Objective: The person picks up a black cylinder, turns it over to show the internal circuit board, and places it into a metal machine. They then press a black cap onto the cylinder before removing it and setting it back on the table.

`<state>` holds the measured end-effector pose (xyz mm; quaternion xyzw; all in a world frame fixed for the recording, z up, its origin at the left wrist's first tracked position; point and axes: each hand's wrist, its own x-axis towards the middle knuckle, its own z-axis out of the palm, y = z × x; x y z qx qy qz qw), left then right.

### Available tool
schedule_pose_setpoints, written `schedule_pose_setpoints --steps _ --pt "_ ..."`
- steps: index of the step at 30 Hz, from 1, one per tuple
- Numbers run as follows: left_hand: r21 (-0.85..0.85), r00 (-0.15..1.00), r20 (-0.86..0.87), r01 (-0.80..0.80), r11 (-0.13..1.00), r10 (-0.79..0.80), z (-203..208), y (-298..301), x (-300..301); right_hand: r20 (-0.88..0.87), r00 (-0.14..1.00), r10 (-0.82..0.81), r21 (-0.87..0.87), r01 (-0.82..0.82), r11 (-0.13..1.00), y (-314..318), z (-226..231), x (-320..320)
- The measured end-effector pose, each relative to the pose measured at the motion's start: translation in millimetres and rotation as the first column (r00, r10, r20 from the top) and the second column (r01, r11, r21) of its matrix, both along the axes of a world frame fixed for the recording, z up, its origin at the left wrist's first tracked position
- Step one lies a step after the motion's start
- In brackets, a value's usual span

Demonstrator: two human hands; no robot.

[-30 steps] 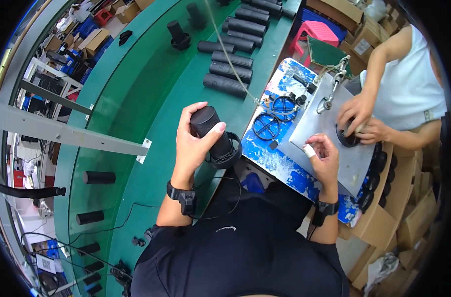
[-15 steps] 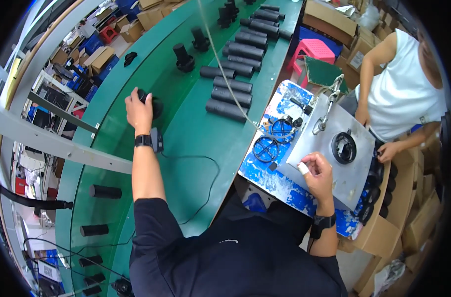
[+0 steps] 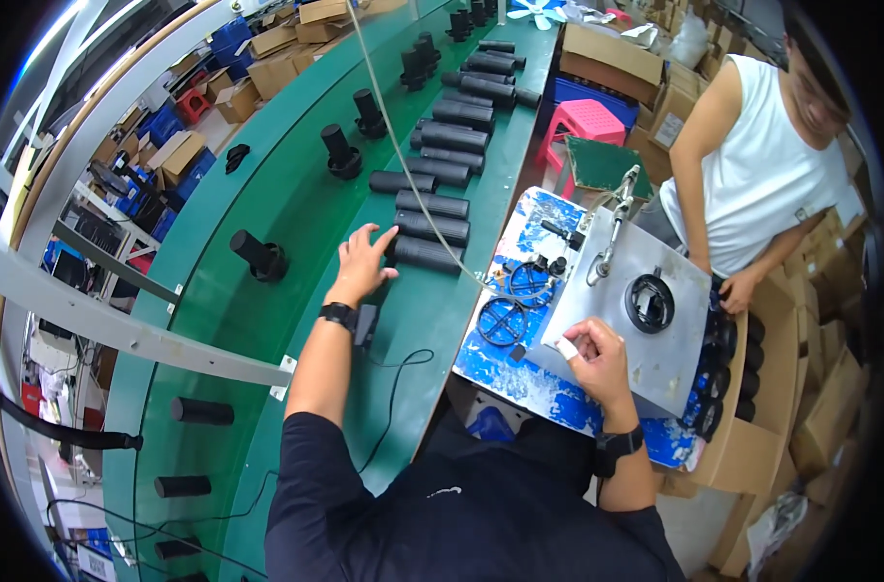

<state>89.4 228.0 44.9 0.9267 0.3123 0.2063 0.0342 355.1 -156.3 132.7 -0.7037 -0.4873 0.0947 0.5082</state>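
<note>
My left hand (image 3: 362, 264) is open, its fingers spread beside the nearest of several black ribbed tubes (image 3: 428, 254) lying in a row on the green bench. A fingertip comes close to that tube's end; whether it touches I cannot tell. Over the near side of a metal box (image 3: 612, 359) my right hand (image 3: 600, 361) is closed, fingers curled, with a white wrap on one digit. Anything inside it is hidden. A black ring-shaped part (image 3: 650, 303) lies on the box top, next to a metal toggle clamp (image 3: 612, 228). A black tube with a wider base (image 3: 259, 256) stands tilted on the green conveyor belt.
More black assemblies (image 3: 341, 152) stand farther along the belt; single tubes (image 3: 202, 411) lie nearer. Black spoked rings (image 3: 502, 321) rest on the blue worn table (image 3: 471, 361). A thin hose (image 3: 413, 179) hangs across. A co-worker (image 3: 753, 165) sits at right beside a cardboard box (image 3: 753, 451).
My left hand has let go of the black assembly on the belt and moved right to the tube row. My right hand stays curled over the box. The view has shifted.
</note>
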Motion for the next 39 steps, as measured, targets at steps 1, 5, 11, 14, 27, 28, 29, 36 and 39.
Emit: schedule_pose_setpoints --steps 1,5,11,14,27,28,29,36,39 --pt "0.031 1.000 0.008 -0.023 0.999 0.023 -6.7 -4.9 5.2 0.005 1.000 -0.008 0.002 0.008 1.000 -1.9 0.5 -0.6" --pt "0.044 0.996 0.055 -0.071 0.997 0.069 -33.6 -1.1 -2.4 -0.047 0.998 0.034 -0.002 -0.034 0.999 -1.3 2.0 -0.1" --pt "-0.151 0.978 0.186 -0.066 0.986 0.094 -21.3 -44.6 -40.2 -0.122 0.989 0.082 -0.001 -0.083 0.997 -15.0 -5.4 2.5" --pt "-0.430 0.894 0.410 0.013 0.903 0.182 13.0 -99.0 -73.0 -0.085 0.992 0.093 0.008 -0.093 0.996 -21.6 -6.3 0.6" --pt "-0.593 0.683 0.595 0.729 -0.342 0.424 45.4 -280.2 36.8 -0.567 0.721 0.397 0.341 -0.233 0.911 -10.5 24.9 -23.0" --pt "-0.689 0.697 0.590 0.698 -0.195 0.408 43.1 -280.0 36.2 -0.512 0.793 0.331 0.298 -0.197 0.934 -20.3 24.9 -6.9" --pt "-0.763 0.708 0.584 0.645 -0.029 0.397 40.8 -279.2 33.7 -0.500 0.844 0.195 0.292 -0.047 0.955 -32.4 34.7 11.9" --pt "-0.729 0.600 0.592 0.683 0.040 0.538 -51.2 -239.4 7.0 -0.307 0.803 -0.511 -0.137 0.494 0.858 -60.8 70.2 120.6" --pt "-0.687 0.552 0.612 0.725 0.035 0.566 -63.7 -236.7 -0.8 0.178 0.788 -0.589 0.209 0.555 0.805 -49.5 53.5 122.4"
